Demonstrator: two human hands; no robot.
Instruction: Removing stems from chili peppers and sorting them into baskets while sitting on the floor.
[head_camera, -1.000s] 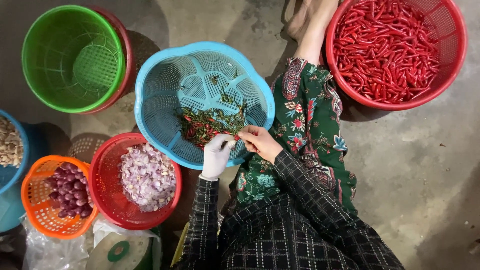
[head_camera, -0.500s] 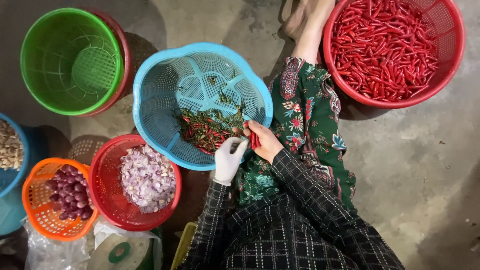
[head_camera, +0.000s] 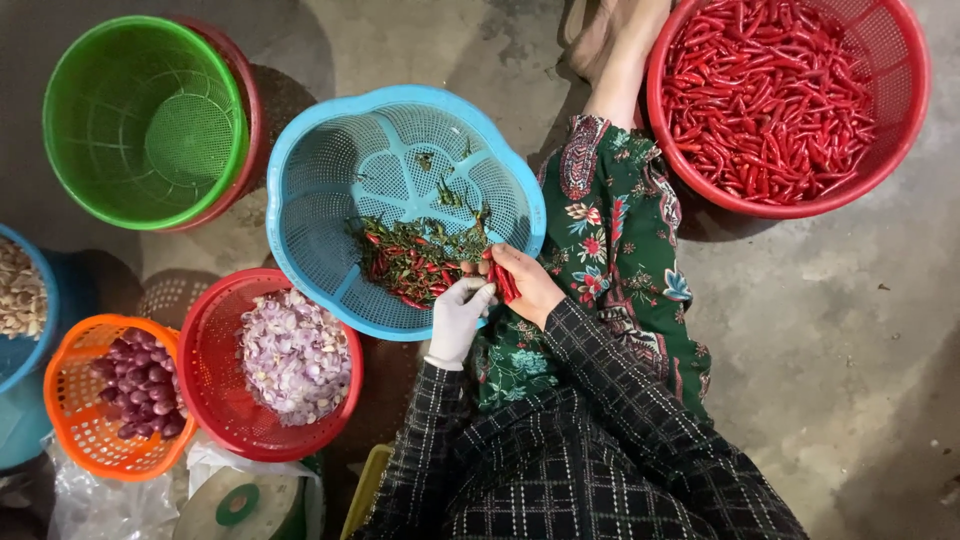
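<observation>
A light blue basket (head_camera: 330, 170) lies in front of me, holding a heap of green chilli stems and some red chillies (head_camera: 415, 258). My right hand (head_camera: 530, 285), bare, grips a small bunch of red chillies (head_camera: 500, 278) at the basket's near rim. My left hand (head_camera: 458, 318), in a white glove, is right beside it, its fingertips touching the bunch's left end. A big red basket (head_camera: 905, 110) full of whole red chillies (head_camera: 770, 95) stands at the upper right, beyond my leg in green flowered cloth (head_camera: 620, 230).
A green basket (head_camera: 145, 120) nested in a red one stands upper left. Lower left are a red basket with peeled pale purple shallots (head_camera: 292, 355), an orange basket with dark red shallots (head_camera: 140, 385), and a blue bowl (head_camera: 20, 300) at the left edge. Bare concrete floor lies to the right.
Both hands have drawn back from over the stem heap toward the blue basket's near rim. The right hand now shows a bunch of red chillies in its grip.
</observation>
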